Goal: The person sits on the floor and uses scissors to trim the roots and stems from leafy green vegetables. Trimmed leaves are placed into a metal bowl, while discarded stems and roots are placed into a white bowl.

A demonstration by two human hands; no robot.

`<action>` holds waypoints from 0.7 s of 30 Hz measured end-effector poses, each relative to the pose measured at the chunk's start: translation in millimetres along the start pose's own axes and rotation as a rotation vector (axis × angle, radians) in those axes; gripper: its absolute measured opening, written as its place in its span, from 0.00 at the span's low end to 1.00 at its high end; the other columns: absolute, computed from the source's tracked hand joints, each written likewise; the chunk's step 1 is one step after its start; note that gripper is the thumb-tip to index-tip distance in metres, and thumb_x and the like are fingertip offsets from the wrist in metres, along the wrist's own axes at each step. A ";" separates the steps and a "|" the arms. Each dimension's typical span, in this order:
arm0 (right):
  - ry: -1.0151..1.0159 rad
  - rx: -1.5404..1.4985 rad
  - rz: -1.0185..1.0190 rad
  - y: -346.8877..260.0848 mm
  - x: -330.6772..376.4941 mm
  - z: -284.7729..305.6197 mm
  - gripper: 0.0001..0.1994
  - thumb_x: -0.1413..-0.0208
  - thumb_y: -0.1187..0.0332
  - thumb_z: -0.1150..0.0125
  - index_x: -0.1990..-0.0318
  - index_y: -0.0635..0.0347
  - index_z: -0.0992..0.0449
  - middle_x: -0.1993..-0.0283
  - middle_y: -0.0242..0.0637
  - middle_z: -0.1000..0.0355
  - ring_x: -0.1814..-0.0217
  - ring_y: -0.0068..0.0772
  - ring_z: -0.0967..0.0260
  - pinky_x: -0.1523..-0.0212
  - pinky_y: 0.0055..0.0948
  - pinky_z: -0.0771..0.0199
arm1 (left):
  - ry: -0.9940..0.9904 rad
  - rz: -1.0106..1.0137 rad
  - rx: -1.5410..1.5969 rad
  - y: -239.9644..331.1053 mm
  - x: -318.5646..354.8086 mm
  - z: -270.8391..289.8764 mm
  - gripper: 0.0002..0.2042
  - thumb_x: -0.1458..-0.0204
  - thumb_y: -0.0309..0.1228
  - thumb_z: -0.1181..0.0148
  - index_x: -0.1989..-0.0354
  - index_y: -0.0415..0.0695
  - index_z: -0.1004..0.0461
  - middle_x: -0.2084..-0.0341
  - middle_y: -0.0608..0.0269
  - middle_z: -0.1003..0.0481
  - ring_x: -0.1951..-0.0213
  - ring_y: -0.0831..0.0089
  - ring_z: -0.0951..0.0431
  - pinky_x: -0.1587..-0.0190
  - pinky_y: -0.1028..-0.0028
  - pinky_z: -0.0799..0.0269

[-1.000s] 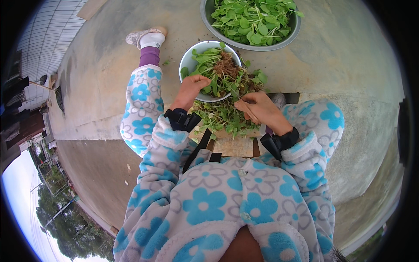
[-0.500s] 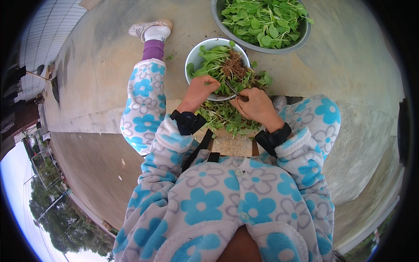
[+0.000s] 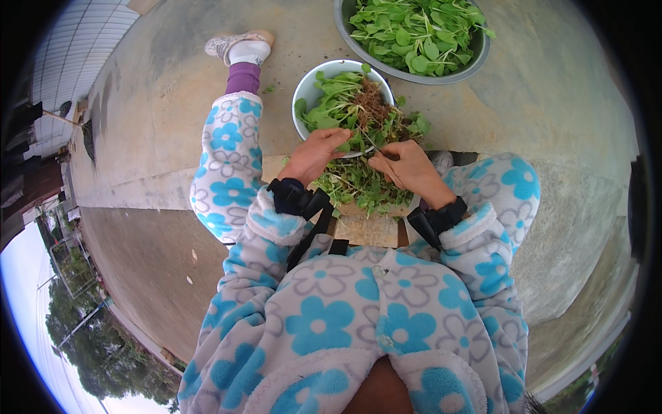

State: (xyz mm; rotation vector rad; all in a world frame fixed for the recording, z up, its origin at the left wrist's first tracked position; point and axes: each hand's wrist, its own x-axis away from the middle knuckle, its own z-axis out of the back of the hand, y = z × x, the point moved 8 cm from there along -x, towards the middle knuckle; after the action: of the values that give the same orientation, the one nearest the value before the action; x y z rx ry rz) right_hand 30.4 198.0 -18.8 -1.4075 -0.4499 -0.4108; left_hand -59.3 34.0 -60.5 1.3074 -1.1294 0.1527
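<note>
Left hand [image 3: 318, 152] pinches a leafy sprig [image 3: 343, 145] at the white bowl [image 3: 308, 83] rim. Right hand [image 3: 407, 165], at 3 o'clock from it, grips the sprig's thin stem, which runs roughly 9-to-3 between both hands. The bowl holds greens and brown roots. The metal basin [image 3: 476, 58] at 1 o'clock holds cleaned leaves.

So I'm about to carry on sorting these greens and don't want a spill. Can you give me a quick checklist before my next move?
1. Left hand on the greens at the white bowl's near rim: ok.
2. Right hand pinching a stem: ok.
3. White bowl upright on the ground: ok.
4. White bowl has room: not ok, heaped with greens and roots.
5. Metal basin upright, leaves inside: ok.
6. Loose pile stable on the board: cannot tell.
</note>
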 end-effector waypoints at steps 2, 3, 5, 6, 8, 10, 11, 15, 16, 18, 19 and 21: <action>-0.042 -0.071 -0.059 5.3 6.9 -1.3 0.19 0.43 0.60 0.32 0.77 0.68 0.24 0.88 0.35 0.37 0.86 0.24 0.41 0.82 0.30 0.42 | -0.051 0.033 0.093 -5.6 1.9 -12.3 0.12 0.37 0.35 0.41 0.53 0.40 0.23 0.55 0.69 0.25 0.52 0.77 0.27 0.43 0.69 0.32; -0.052 -0.088 -0.058 6.5 10.8 -0.7 0.19 0.42 0.60 0.32 0.77 0.68 0.24 0.88 0.32 0.38 0.86 0.21 0.42 0.82 0.29 0.44 | -0.087 0.030 0.100 -6.5 3.0 -19.0 0.11 0.37 0.35 0.40 0.53 0.41 0.23 0.56 0.69 0.25 0.52 0.78 0.27 0.42 0.69 0.32; -0.057 -0.113 -0.063 11.4 16.2 1.4 0.19 0.42 0.60 0.32 0.78 0.68 0.24 0.88 0.31 0.38 0.86 0.19 0.44 0.82 0.28 0.44 | -0.115 0.025 0.098 -9.3 4.3 -28.5 0.10 0.38 0.35 0.40 0.55 0.41 0.23 0.58 0.70 0.25 0.53 0.79 0.27 0.43 0.70 0.31; -0.054 -0.121 -0.068 15.0 17.9 2.3 0.20 0.43 0.60 0.32 0.78 0.69 0.25 0.88 0.33 0.38 0.86 0.21 0.44 0.82 0.30 0.43 | -0.107 0.023 0.089 -11.1 4.8 -31.0 0.10 0.38 0.35 0.39 0.55 0.42 0.23 0.59 0.71 0.25 0.54 0.79 0.27 0.44 0.71 0.31; -0.040 -0.086 -0.021 19.5 20.1 5.6 0.20 0.44 0.59 0.32 0.77 0.69 0.25 0.88 0.38 0.38 0.86 0.27 0.44 0.81 0.33 0.41 | -0.109 0.009 0.028 -11.8 3.5 -35.1 0.09 0.38 0.34 0.39 0.56 0.41 0.23 0.61 0.71 0.25 0.56 0.80 0.27 0.47 0.74 0.32; -0.025 -0.017 0.072 20.6 19.8 7.0 0.20 0.45 0.59 0.32 0.77 0.69 0.24 0.87 0.43 0.38 0.85 0.34 0.44 0.79 0.36 0.39 | -0.130 -0.020 -0.070 -10.4 3.5 -36.8 0.09 0.39 0.34 0.39 0.57 0.41 0.23 0.63 0.72 0.25 0.58 0.81 0.27 0.49 0.76 0.32; -0.015 0.028 0.103 21.5 19.7 7.6 0.19 0.44 0.59 0.32 0.76 0.69 0.24 0.87 0.40 0.37 0.85 0.29 0.43 0.79 0.34 0.39 | -0.110 -0.037 -0.142 -9.3 3.4 -35.8 0.09 0.39 0.33 0.39 0.58 0.41 0.23 0.64 0.72 0.24 0.59 0.81 0.27 0.51 0.77 0.33; 0.020 0.095 0.106 24.6 23.3 13.4 0.19 0.45 0.57 0.31 0.74 0.68 0.22 0.86 0.37 0.35 0.84 0.24 0.42 0.78 0.32 0.39 | -0.040 -0.111 -0.445 5.3 4.3 -32.4 0.08 0.40 0.32 0.38 0.61 0.40 0.21 0.68 0.71 0.24 0.62 0.83 0.29 0.55 0.78 0.34; 0.029 0.098 0.088 24.0 24.3 14.7 0.20 0.46 0.57 0.31 0.75 0.69 0.22 0.86 0.38 0.35 0.84 0.26 0.41 0.78 0.34 0.38 | -0.011 -0.118 -0.541 11.7 5.6 -30.8 0.08 0.41 0.32 0.37 0.62 0.40 0.21 0.68 0.71 0.24 0.63 0.83 0.30 0.56 0.78 0.34; 0.069 0.107 0.042 23.4 29.9 17.6 0.21 0.46 0.55 0.32 0.76 0.69 0.23 0.86 0.41 0.35 0.83 0.27 0.41 0.76 0.34 0.37 | 0.037 -0.117 -0.603 24.4 9.4 -29.7 0.08 0.42 0.32 0.36 0.62 0.40 0.20 0.68 0.72 0.23 0.64 0.83 0.29 0.56 0.77 0.34; 0.091 0.107 0.041 22.0 32.8 18.9 0.22 0.46 0.54 0.32 0.77 0.69 0.23 0.86 0.42 0.36 0.83 0.28 0.40 0.76 0.34 0.36 | 0.050 -0.084 -0.598 27.8 12.7 -30.0 0.08 0.42 0.31 0.36 0.62 0.39 0.20 0.68 0.72 0.23 0.64 0.83 0.29 0.56 0.77 0.34; 0.159 0.010 0.036 22.2 37.6 25.0 0.17 0.47 0.60 0.35 0.73 0.70 0.23 0.80 0.50 0.31 0.79 0.46 0.36 0.71 0.38 0.32 | 0.028 -0.057 -0.579 32.5 19.8 -41.6 0.08 0.43 0.31 0.36 0.62 0.39 0.20 0.68 0.72 0.23 0.63 0.83 0.29 0.55 0.77 0.34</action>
State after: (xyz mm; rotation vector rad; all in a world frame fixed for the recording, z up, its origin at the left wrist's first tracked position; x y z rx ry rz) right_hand 72.6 225.2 -14.9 -1.3596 -0.2965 -0.4868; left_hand -47.3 68.9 -17.9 0.8148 -1.0107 -0.1884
